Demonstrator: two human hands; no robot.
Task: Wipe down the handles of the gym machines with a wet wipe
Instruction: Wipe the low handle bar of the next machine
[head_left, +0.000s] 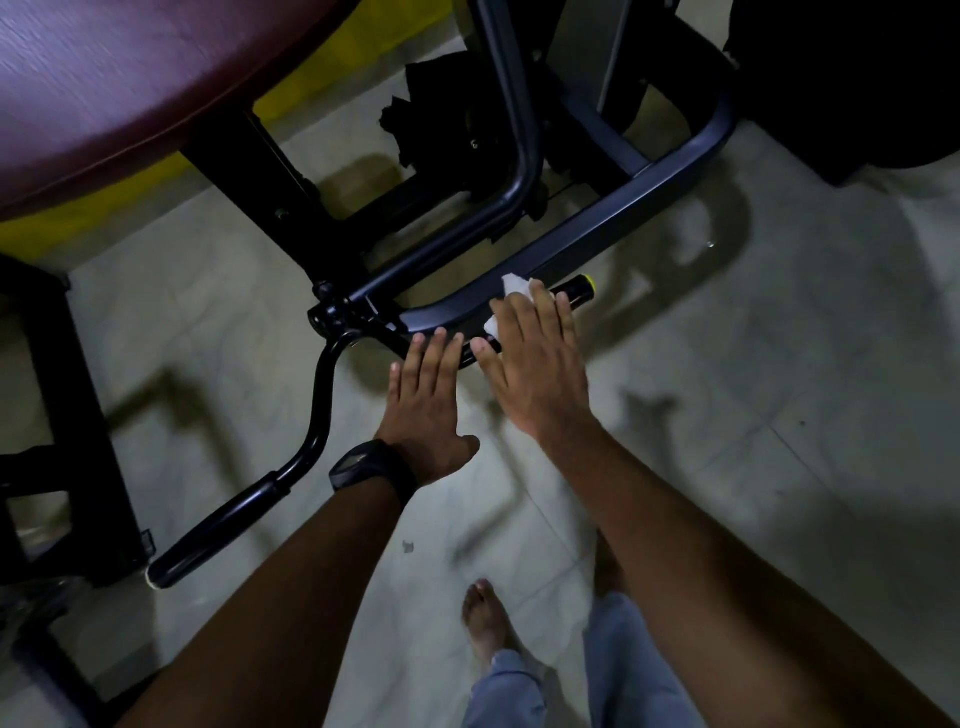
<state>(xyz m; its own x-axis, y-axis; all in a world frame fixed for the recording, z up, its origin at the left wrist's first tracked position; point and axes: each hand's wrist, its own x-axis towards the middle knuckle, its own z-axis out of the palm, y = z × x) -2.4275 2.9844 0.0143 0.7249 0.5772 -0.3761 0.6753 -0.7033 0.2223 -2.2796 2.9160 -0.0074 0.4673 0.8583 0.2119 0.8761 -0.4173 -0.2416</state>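
Head view, left to right: a second black grip (218, 535) is lying untouched at lower left while you are working on the handle (574, 292) at centre. Your left hand (423, 400), watch (363, 465) on the wrist, is reaching in flat with fingers straight and holding nothing, its tips resting by the near end of the handle. Your right hand (535, 364) is lying flat over the handle with fingers nearly straight, pressing the wet wipe (514, 286) onto it rather than gripping it; white corners are showing past the fingertips and beside the thumb.

The handle's long axis is running from lower left to upper right, its yellow end cap (588, 283) pointing right and away from you, just beside the dark frame bar (649, 192).

Likely risks: with nothing pinching it, the wipe may be slipping out and dropping to the floor (779, 415); a flat press may be missing the handle's underside; and the handle, if it pivots, could be swinging under your push.
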